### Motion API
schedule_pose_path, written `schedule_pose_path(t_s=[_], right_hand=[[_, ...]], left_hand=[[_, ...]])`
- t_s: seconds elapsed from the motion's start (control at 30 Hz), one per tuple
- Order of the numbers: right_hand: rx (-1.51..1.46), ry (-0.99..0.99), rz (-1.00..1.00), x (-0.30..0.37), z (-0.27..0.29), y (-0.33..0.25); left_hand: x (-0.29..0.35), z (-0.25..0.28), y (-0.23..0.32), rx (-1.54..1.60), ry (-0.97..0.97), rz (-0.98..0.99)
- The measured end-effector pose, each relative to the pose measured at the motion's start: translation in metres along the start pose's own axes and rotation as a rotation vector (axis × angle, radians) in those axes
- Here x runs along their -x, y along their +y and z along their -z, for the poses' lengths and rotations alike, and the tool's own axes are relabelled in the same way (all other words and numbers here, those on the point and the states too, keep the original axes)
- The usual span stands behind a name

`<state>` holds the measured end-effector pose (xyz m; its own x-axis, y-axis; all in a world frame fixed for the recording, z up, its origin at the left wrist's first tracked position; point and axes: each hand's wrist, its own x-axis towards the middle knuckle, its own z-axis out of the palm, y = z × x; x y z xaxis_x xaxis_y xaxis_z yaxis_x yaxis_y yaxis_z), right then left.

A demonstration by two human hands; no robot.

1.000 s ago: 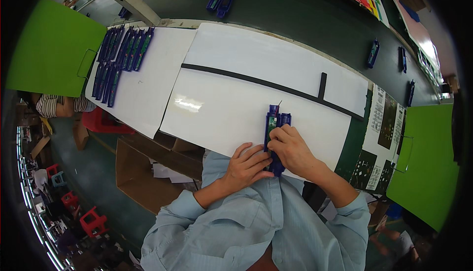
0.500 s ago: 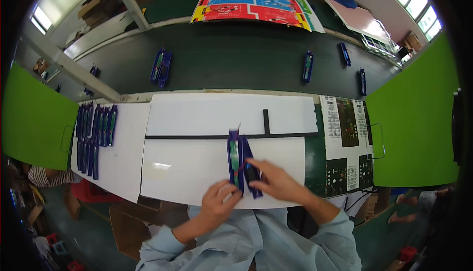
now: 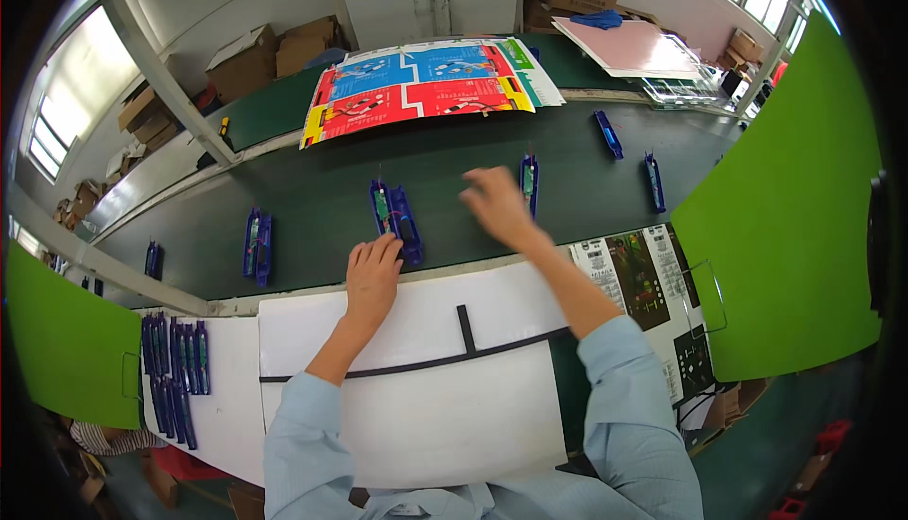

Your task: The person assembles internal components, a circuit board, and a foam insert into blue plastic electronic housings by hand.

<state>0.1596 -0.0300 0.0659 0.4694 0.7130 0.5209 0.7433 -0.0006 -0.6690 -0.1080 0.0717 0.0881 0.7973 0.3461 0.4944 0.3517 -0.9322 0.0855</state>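
An opened blue plastic casing (image 3: 395,217) lies on the dark green belt in front of me, its two halves side by side. The left half carries a green circuit board; a dark block and thin red wires show in the right one. My left hand (image 3: 374,279) has its fingertips closed on the casing's near end. Over the belt to the right, my right hand (image 3: 499,206) is empty, its fingers stretched out and apart. Just beyond it lies another blue casing (image 3: 530,184) with a green board, partly behind the hand.
More casings lie along the belt (image 3: 322,217), one at left (image 3: 256,246) and one at right (image 3: 654,182). Several stand in rows on the white board (image 3: 227,407). Colourful printed sheets (image 3: 416,90) lie across the belt. Green panels (image 3: 785,236) flank me.
The opened casing has gone from the white work board forward onto the belt, with my left hand at it. My right hand has left it and reached forward. The view has tilted up.
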Motion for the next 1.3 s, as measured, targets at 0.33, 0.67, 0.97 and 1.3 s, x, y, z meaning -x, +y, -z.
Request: schedule_pose_path(t_s=[0.33,0.67,0.97,1.3], right_hand=[[0.735,0.258,-0.660,0.010,0.181,0.251],[0.436,-0.079,-0.418,0.042,0.169,0.161],[-0.125,-0.327,-0.042,0.242,0.113,-0.150],[-0.283,-0.550,-0.295,0.290,0.089,-0.228]], left_hand=[[-0.078,-0.083,0.123,0.416,-0.142,-0.141],[-0.083,-0.119,0.146,0.355,-0.070,-0.099],[0.110,0.095,0.149,0.481,-0.274,-0.193],[0.207,0.168,0.147,0.533,-0.408,0.070]])
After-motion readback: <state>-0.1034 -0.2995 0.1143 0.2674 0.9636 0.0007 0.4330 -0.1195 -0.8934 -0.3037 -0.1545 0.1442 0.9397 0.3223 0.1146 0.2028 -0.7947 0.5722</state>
